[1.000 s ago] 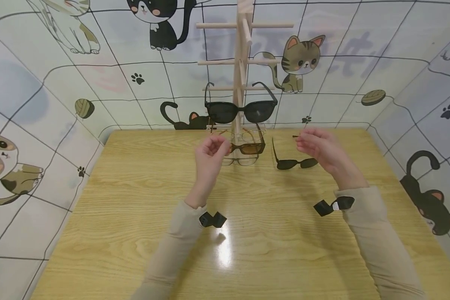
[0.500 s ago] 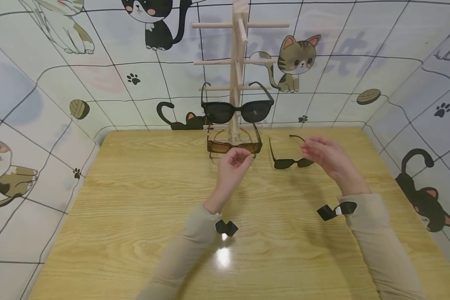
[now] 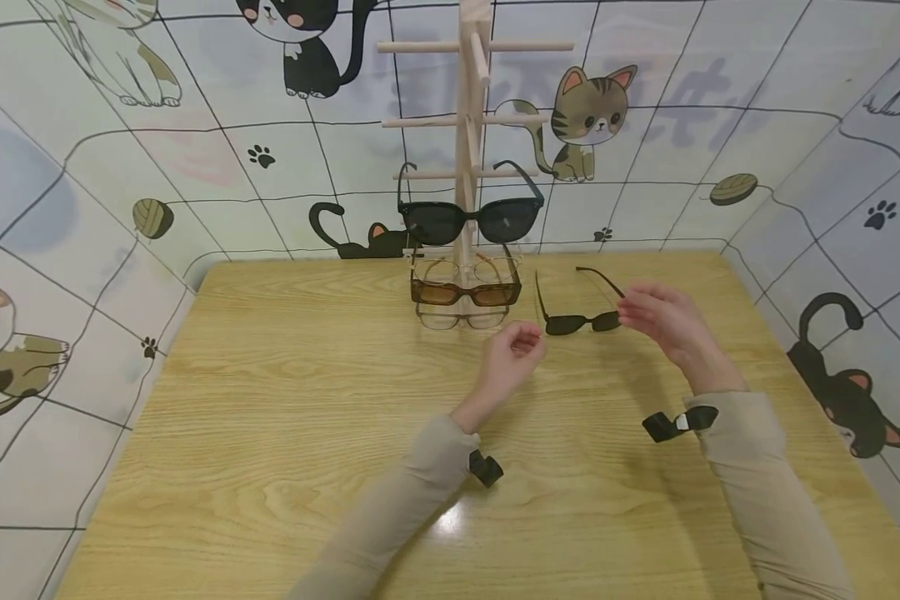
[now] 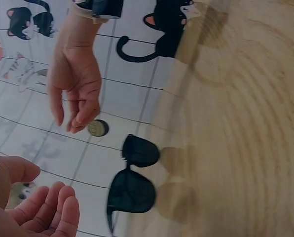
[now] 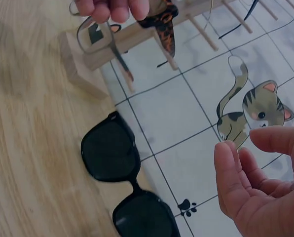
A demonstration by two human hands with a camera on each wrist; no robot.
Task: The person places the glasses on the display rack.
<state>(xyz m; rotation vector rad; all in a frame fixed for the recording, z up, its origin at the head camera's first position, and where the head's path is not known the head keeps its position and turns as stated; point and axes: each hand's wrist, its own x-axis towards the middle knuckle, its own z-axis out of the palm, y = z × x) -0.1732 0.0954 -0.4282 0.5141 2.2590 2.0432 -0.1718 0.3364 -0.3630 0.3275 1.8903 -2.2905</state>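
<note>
Black sunglasses point(image 3: 566, 325) with unfolded temples stand on the table, right of the display rack. My left hand point(image 3: 512, 354) is just to their left and front, fingers loosely curved around nothing. In the left wrist view, a gap shows between the thumb and fingers of that left hand point(image 4: 43, 207), beside the sunglasses point(image 4: 132, 190). On the other side, my right hand point(image 3: 667, 325) hovers close to the right lens and temple, overlapping them in the head view. The right wrist view shows this right hand point(image 5: 265, 182) relaxed and holding nothing, apart from the sunglasses point(image 5: 110, 153).
A wooden rack point(image 3: 467, 125) with pegs rises at the back. It bears large black sunglasses point(image 3: 510, 221), brown-tinted glasses point(image 3: 495, 295) and thin-framed glasses point(image 3: 487, 320), with a wire frame behind. Cat-patterned walls point(image 3: 225, 192) enclose the table point(image 3: 270, 417) at back and sides.
My left hand has moved right and toward me, from the glasses on the rack to beside the table sunglasses. My right hand has shifted slightly right and toward me.
</note>
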